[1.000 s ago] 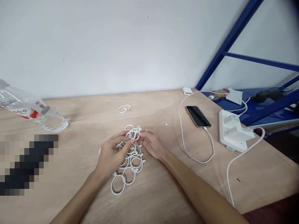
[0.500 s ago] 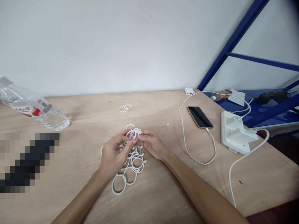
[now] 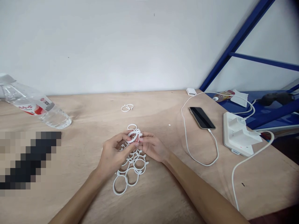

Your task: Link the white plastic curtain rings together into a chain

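Observation:
Between thumb and fingers, my left hand (image 3: pixel 114 151) grips a white plastic curtain ring (image 3: pixel 132 137), held tilted above the table. My right hand (image 3: pixel 151 145) pinches the small clasp part at the ring's right side, its fingertips touching the left hand's thumb. Beneath and in front of both hands lies a loose heap of similar white rings (image 3: pixel 120 185), several of them overlapping and partly hidden by the left hand. One more ring (image 3: pixel 132 125) rests just behind the fingers. Farther back, a pair of rings (image 3: pixel 127 108) lies by itself on the wood.
On the left of the wooden table (image 3: pixel 93 115) a clear water bottle (image 3: pixel 38 105) stands near a blurred-out dark shape (image 3: pixel 32 158). To the right, a phone (image 3: pixel 202 118) is plugged into a white cable, beside a power strip (image 3: pixel 235 133). A blue metal frame (image 3: pixel 235 43) borders the right edge.
The ring between my hands has tilted flatter, and its outline shows more clearly. Both hands stay in nearly the same place; the whole view has shifted slightly.

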`<move>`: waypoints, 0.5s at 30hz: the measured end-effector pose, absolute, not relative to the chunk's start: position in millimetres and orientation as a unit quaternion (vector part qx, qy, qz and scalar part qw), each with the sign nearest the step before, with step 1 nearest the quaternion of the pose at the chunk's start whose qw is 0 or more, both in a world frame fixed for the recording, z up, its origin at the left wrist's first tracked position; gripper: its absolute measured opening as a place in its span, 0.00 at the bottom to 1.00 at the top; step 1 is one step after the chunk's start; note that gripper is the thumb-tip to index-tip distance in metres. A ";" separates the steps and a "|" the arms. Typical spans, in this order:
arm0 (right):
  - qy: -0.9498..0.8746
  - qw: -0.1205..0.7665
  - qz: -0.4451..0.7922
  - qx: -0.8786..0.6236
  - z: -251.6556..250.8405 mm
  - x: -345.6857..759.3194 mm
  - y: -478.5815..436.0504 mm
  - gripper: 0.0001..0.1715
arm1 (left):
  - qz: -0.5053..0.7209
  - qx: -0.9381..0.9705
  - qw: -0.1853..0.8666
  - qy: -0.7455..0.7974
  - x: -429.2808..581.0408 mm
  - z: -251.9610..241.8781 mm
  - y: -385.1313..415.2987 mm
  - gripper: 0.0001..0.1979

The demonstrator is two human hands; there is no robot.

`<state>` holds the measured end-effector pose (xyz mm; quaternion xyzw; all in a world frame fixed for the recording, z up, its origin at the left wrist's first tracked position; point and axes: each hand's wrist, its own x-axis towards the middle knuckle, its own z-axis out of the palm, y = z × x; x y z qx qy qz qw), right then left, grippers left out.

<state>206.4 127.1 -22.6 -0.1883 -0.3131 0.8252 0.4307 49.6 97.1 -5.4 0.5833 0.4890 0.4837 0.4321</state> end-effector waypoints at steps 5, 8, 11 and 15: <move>-0.318 0.426 0.827 -0.185 -23.3 206.5 127.0 0.02 | 0.491 0.603 0.395 0.489 48.3 -4.8 96.3 0.09; -0.310 0.436 0.822 -0.195 -23.0 206.1 127.6 0.02 | 0.498 0.630 0.345 0.486 46.5 -6.0 98.0 0.07; -0.303 0.471 0.800 -0.216 -22.4 204.4 128.1 0.03 | 0.512 0.655 0.268 0.488 44.2 -7.6 100.2 0.05; -0.291 0.563 0.722 -0.276 -22.4 202.2 128.6 0.09 | 0.499 0.690 0.186 0.489 42.1 -7.3 100.7 0.05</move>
